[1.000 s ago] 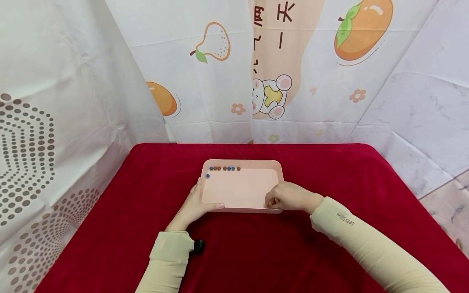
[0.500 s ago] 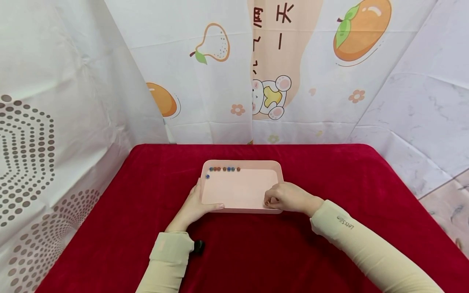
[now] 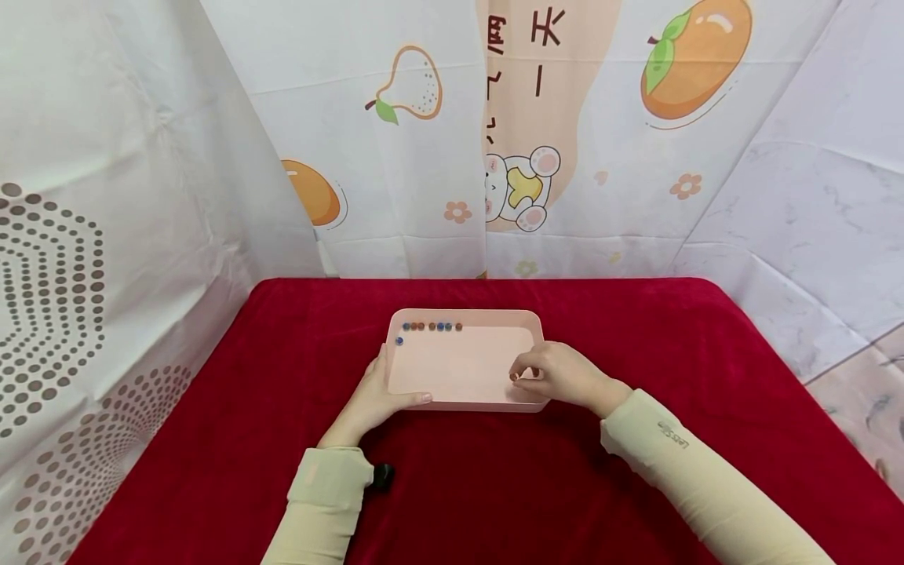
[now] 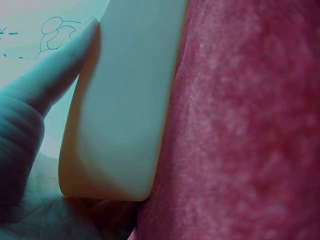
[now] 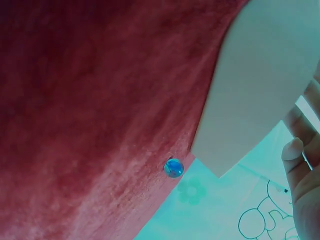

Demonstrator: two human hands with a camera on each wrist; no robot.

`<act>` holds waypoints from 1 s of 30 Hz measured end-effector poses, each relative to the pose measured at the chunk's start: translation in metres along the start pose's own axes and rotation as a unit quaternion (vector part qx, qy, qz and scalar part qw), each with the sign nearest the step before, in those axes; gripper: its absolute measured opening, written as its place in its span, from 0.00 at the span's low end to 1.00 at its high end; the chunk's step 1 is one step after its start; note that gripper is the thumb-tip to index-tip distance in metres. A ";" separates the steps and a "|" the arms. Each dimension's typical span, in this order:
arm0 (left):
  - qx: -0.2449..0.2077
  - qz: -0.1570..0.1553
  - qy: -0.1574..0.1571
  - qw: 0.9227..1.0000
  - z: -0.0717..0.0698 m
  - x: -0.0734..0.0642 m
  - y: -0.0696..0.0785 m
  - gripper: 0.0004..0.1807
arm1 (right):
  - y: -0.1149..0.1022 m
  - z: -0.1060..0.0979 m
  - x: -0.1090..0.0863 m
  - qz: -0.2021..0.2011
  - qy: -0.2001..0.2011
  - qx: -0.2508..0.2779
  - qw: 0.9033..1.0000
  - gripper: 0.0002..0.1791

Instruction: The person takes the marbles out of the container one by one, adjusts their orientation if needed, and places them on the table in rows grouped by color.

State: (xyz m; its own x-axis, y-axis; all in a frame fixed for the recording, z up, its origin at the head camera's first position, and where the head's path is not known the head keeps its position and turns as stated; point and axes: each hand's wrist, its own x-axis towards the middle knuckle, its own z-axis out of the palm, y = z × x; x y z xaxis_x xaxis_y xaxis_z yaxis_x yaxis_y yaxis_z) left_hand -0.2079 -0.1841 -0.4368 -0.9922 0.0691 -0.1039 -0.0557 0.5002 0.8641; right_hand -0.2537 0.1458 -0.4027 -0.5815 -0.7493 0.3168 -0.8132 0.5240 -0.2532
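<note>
A shallow pink tray (image 3: 466,406) lies on the red cloth. My left hand (image 3: 370,396) holds its near left corner, thumb over the front rim and fingers along the left wall; the left wrist view shows the thumb (image 4: 75,60) against the tray wall (image 4: 125,100). Over the tray's right end, my right hand (image 3: 561,377) pinches a small orange-brown marble (image 3: 514,377) between thumb and forefinger. Along the far wall runs a row of blue and brownish marbles (image 3: 432,326), with gaps in it. A single blue marble (image 3: 399,341) sits just below the row's left end.
In the right wrist view, a blue-looking marble (image 5: 173,168) rests on the cloth outside the tray. Red cloth (image 3: 636,314) covers the table. Printed curtains (image 3: 417,180) hang behind its far edge and at both sides.
My right hand has risen from the tray's near right corner, and the pinched marble has come into sight between its fingertips. The left hand and the marble row stay as they were.
</note>
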 end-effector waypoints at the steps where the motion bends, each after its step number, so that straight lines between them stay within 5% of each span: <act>1: -0.001 0.000 0.000 1.000 0.000 0.000 0.000 0.67 | -0.001 -0.001 -0.001 0.008 0.002 0.001 1.000 0.06; 8: -0.001 -0.002 -0.001 1.000 0.001 0.000 0.000 0.67 | -0.010 -0.008 -0.006 0.060 0.045 0.035 0.997 0.05; 16: 0.001 0.000 -0.002 1.000 0.001 -0.001 0.003 0.67 | -0.009 -0.014 -0.016 0.116 0.124 0.106 0.980 0.06; 23: 0.003 0.002 -0.002 1.000 0.001 0.000 0.002 0.68 | -0.006 -0.021 -0.029 0.168 0.177 0.153 0.958 0.07; 30: 0.004 0.001 -0.001 1.000 0.000 0.001 -0.001 0.68 | -0.004 -0.026 -0.043 0.233 0.207 0.217 0.925 0.08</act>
State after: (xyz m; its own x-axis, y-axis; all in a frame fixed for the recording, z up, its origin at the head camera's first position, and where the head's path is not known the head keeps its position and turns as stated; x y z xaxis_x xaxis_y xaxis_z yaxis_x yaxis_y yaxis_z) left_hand -0.2087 -0.1842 -0.4381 -0.9922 0.0716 -0.1021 -0.0520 0.5065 0.8607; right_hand -0.2259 0.1865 -0.3916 -0.8990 -0.2170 0.3804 -0.4377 0.4715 -0.7655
